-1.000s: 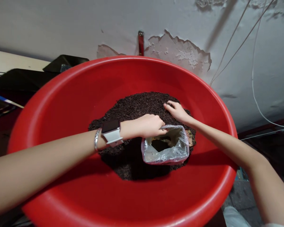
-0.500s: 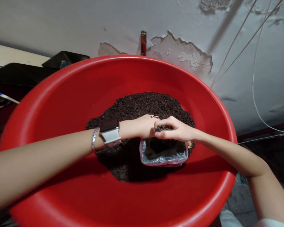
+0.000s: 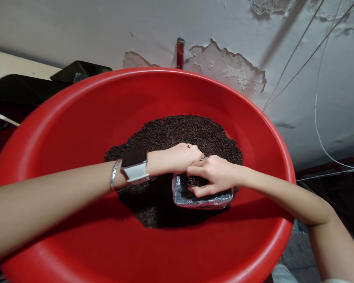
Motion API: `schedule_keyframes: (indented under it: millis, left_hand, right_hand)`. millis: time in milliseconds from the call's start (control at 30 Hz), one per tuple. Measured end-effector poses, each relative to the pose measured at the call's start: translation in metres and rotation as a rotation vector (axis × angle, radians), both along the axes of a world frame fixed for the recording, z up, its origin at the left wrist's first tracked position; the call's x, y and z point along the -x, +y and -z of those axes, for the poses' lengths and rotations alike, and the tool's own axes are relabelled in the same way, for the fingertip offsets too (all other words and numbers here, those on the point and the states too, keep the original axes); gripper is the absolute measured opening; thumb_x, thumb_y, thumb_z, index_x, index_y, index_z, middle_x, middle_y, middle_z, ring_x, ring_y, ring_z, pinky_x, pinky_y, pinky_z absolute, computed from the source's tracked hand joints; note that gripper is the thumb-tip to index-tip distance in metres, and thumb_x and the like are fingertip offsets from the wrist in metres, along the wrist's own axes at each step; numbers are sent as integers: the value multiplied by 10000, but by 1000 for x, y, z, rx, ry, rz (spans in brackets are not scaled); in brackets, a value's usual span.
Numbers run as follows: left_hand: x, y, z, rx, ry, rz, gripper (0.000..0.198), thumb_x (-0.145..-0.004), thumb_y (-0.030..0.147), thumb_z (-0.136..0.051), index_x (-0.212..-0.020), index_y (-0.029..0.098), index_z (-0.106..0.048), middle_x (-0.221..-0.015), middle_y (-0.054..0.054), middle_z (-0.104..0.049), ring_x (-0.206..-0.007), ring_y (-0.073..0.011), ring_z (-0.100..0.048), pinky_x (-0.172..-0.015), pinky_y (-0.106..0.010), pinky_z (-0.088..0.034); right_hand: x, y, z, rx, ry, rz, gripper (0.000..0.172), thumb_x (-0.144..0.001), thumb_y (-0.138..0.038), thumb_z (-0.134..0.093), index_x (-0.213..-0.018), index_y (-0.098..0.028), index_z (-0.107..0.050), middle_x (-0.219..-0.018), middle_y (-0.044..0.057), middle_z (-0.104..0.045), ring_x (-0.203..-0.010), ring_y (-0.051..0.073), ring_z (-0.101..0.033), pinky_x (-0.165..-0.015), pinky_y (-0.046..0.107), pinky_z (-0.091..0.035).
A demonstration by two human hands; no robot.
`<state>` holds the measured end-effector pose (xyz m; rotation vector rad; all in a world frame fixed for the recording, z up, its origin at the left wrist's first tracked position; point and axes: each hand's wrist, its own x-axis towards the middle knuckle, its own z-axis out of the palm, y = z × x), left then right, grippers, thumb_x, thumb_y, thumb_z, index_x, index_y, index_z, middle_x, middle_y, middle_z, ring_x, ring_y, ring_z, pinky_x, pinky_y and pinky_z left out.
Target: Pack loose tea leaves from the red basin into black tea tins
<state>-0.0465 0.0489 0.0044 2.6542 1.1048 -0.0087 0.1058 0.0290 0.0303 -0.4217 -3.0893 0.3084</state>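
Observation:
My left hand, with a watch on the wrist, is closed on the far left edge of a clear plastic bag with a squared, open mouth. Most of its fingers are hidden from me. My right hand is down in the bag's mouth, its curled fingers and thumb around a handful of dark, thin grains; the thumb stands apart from the fingers. The kind of grain I cannot tell. Beneath the bag spreads a heap of the same dark grains.
A large red basin surrounds the heap, its raised rim passing under both forearms. Behind it is a wall with peeling paint. Thin cables hang at the right. Black trays stand beyond the rim at the left.
My right hand has moved down and slightly left with its handful, from above the bag into its mouth, and its grip has loosened. The left hand still holds the bag.

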Motion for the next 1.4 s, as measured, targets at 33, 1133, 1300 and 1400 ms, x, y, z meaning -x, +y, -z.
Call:
schedule_keyframes:
  millis: [33,1133,1300,1400]
  left_hand:
    - [0,0,0,-2,-1,-6,189,-801,197,-501,-809,179,-689,-750,-80,-697,-651,-215,-660,-536,-267,-431]
    - [-7,-11,-22,-15,216,-47,314,-874,309,-430,-996,152,-673,-955,-122,-697,-821,-235,-658,-665,-289,-470]
    - [-9,-11,-23,-18,231,-48,304,-876,308,-434,-976,154,-675,-956,-116,-697,-827,-224,-656,-679,-281,-470]
    - [-9,-13,-26,-3,251,-46,307,-878,299,-425,-997,155,-668,-981,-112,-693,-843,-221,-655,-694,-280,-473]
  right_hand:
    - [0,0,0,-4,-5,-2,258,-829,-397,-488,-855,-161,-589,-720,38,-608,-615,128,-492,-518,238,-258]
    - [-54,82,106,518,-7,964,903,-733,-453,-628,-1451,-162,-163,-1464,190,-248,-1335,283,-295,-1037,404,-331]
    - [-46,79,115,510,38,894,873,-718,-353,-641,-1438,-161,-187,-1468,179,-259,-1330,266,-310,-1056,382,-314]
    - [-46,81,123,437,-28,901,720,-730,-292,-631,-1359,-149,-312,-1345,171,-438,-1194,245,-460,-966,335,-387]
